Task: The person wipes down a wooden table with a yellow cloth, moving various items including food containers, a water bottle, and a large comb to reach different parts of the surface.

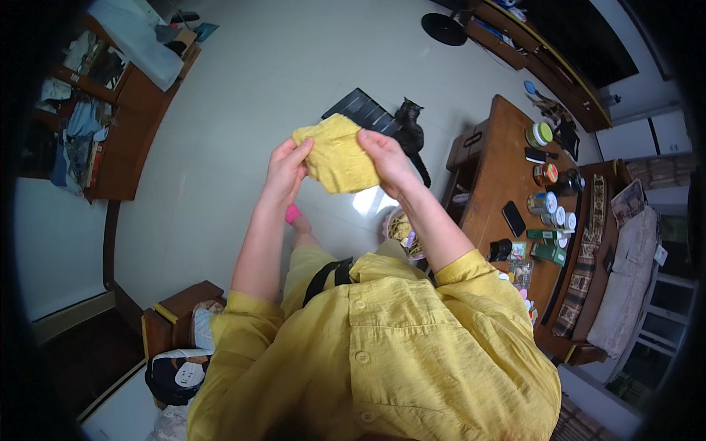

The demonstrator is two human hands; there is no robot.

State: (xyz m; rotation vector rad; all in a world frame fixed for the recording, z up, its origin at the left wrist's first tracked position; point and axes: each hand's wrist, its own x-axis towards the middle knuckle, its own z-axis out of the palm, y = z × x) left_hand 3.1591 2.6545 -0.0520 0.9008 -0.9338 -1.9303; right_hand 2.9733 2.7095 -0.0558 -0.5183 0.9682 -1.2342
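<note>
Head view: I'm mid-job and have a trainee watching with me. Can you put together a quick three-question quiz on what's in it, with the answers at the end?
1. Who or what grips the yellow cloth? A: only the left; B: only the right; C: both.
2. True or false: the black cat is on the floor.
3. Fill in the blank: the dark phone lies on the ____.

Key:
1. C. The left hand and the right hand each grip the cloth, at opposite sides.
2. True.
3. Wooden table.
</note>
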